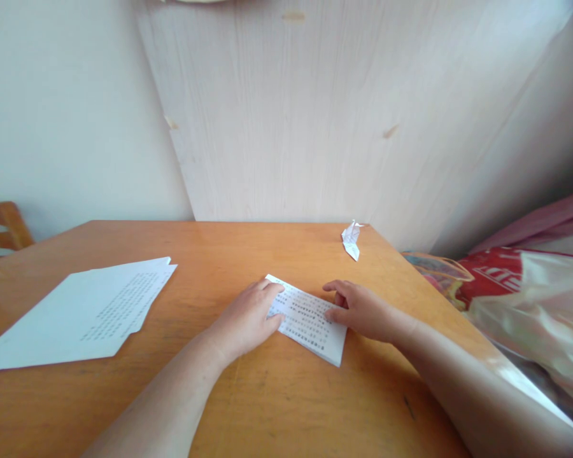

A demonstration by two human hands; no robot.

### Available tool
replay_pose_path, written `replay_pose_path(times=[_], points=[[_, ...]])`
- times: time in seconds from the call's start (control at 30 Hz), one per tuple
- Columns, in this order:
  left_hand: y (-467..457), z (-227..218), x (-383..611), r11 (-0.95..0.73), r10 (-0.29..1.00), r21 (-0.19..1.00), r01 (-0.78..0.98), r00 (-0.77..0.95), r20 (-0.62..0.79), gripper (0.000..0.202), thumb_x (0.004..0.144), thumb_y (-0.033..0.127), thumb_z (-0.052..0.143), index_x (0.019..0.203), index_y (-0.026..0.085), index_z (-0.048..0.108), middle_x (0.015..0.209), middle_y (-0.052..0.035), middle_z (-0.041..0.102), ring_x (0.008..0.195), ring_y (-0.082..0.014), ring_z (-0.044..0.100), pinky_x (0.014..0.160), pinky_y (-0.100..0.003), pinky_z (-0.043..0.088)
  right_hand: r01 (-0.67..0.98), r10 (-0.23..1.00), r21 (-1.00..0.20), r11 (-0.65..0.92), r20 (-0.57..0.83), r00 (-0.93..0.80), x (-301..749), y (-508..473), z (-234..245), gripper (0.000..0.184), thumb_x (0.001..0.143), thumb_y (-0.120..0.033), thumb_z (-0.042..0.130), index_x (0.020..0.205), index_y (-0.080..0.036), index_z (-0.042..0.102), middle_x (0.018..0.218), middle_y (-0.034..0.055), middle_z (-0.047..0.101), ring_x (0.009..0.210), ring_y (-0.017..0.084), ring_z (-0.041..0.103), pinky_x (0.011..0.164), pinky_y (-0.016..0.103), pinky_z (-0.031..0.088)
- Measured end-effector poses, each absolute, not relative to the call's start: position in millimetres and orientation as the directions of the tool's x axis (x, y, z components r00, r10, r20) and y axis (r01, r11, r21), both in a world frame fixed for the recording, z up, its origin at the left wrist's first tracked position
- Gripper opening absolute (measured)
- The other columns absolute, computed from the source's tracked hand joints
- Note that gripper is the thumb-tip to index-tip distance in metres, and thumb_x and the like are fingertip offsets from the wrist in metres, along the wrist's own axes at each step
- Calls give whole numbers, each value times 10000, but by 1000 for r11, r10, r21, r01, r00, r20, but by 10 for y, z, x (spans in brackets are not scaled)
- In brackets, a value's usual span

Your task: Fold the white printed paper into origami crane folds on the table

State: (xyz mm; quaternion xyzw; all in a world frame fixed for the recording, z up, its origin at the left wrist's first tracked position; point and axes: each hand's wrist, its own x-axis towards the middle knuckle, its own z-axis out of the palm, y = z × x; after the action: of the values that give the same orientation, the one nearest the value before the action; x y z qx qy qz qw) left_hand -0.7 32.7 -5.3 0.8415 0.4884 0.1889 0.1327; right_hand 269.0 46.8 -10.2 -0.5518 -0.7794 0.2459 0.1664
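Observation:
A folded sheet of paper with printed rows of characters lies at a slant on the wooden table in front of me. My left hand holds its left end, fingers bent over the far part and thumb lying on the printed face. At the right end, my right hand has its thumb on the paper and its other fingers curled by the edge, the index finger reaching past the far side. Beyond the right hand, near the table's back right corner, stands a small folded paper figure.
Several loose printed sheets lie in a stack on the left of the wooden table. A pale panel rises behind the back edge. Red and whitish bags sit beyond the right edge, and a wooden chair stands far left.

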Motion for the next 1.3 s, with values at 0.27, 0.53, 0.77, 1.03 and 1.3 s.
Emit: replay_pose_path(times=[0.27,0.53,0.77,1.03,1.3], points=[[334,-42,-3,-506,862,424,751,453,227,411,813,222,631,1222,222,584,1247,-95,620,1173,-270,579,1035,-423,442,551,936,-819,163,-48,-348,2644,422,-70,474,821,-143,592,1284,-180,496,850,6,595,755,154,597,644,274,465],[343,28,79,-405,913,681,610,316,259,175,900,349,593,972,199,648,991,-62,682,935,-225,633,819,-348,484,258,920,-886,385,346,-185,2561,330,64,400,900,-228,536,1290,-222,450,907,16,558,774,163,584,646,295,484],[257,157,128,-40,960,987,155,281,-6,552,913,669,472,968,155,664,872,-87,702,796,-213,645,692,-318,469,422,528,-363,831,754,-391,2468,-91,208,603,913,-31,517,1415,-355,429,1013,35,584,897,184,582,771,338,503],[279,121,147,174,930,966,-192,354,-97,309,863,309,661,1144,185,629,1067,-94,725,885,-204,671,755,-314,489,418,485,-247,874,444,-753,2316,-289,304,650,863,-21,526,1455,-253,388,1220,88,600,1076,228,545,919,381,500],[306,63,157,253,928,967,-25,289,-235,336,812,194,643,1146,165,619,1129,-123,715,923,-213,678,773,-341,517,617,670,-297,729,127,-731,2364,-86,225,245,816,-133,598,1047,-207,627,1044,72,646,943,227,587,850,379,479]])
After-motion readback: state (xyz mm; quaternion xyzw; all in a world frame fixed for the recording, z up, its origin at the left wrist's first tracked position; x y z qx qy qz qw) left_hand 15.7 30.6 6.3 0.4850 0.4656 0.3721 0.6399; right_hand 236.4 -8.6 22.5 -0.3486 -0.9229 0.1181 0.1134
